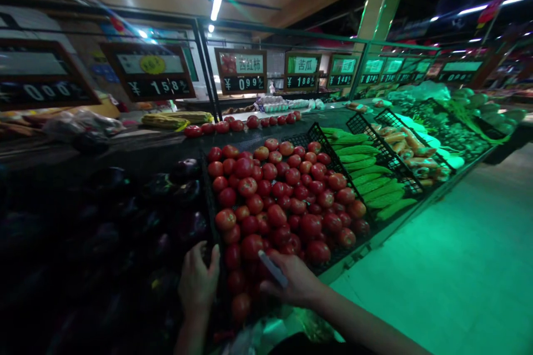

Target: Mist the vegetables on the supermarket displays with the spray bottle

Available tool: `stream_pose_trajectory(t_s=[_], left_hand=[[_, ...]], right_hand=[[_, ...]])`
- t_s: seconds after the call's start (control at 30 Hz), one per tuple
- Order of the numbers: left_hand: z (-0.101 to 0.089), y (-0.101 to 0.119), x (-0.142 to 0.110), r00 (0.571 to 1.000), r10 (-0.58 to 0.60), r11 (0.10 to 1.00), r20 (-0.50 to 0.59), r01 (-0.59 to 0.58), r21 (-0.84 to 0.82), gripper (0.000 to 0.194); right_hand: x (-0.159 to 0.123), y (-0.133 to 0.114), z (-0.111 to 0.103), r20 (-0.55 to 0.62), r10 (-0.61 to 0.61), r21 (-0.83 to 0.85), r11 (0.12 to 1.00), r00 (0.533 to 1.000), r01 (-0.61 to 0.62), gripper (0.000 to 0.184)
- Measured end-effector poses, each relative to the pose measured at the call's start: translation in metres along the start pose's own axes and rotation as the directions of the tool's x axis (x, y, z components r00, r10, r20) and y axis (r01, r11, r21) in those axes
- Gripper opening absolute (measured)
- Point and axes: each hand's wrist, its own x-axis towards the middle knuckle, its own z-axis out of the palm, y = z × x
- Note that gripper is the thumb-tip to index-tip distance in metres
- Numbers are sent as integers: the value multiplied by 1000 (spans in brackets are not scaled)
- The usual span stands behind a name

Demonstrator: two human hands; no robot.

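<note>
Red tomatoes (276, 215) lie heaped across the centre of the head view, loose and unwrapped. The right hand (297, 280) is over the lower part of the heap, with a slim pale object (272, 269) along its fingers; whether they pinch it or a tomato, I cannot tell. The left hand (200, 276), lower centre-left, is by the heap's left border, its thumb spread from loosely curled fingers, with no item visible between them.

The pile looks easy to upset: pulling a low tomato out could set those above rolling down the slope, and a hard squeeze could bruise one. A loose grip could let the slim object drop into the gaps.

A black mesh crate (210, 199) holds the tomatoes. To its right, green bitter gourds (366, 172) lie in a row between mesh walls, and past them another crate (398, 158) holds orange-tan vegetables (402, 141), some seemingly bagged. Dark eggplants (187, 222) occupy the left side, too dim to show any container. Crumpled clear plastic (270, 334) is at the bottom edge, its contents unclear.
</note>
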Motion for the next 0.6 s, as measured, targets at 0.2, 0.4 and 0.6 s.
stream_pose_trajectory(t_s=[0.2,0.4,0.6], left_hand=[[46,5,-2,1000,-21,1000,-8,21,20,63],[59,6,-9,987,-9,995,-161,24,94,47],[60,11,-11,987,-43,996,-155,55,76,40]], right_hand=[[-47,126,-82,-469,351,37,925,811,-379,55],[-72,173,-139,-429,550,134,823,716,-552,67],[10,48,-89,-103,173,82,983,980,-165,65]])
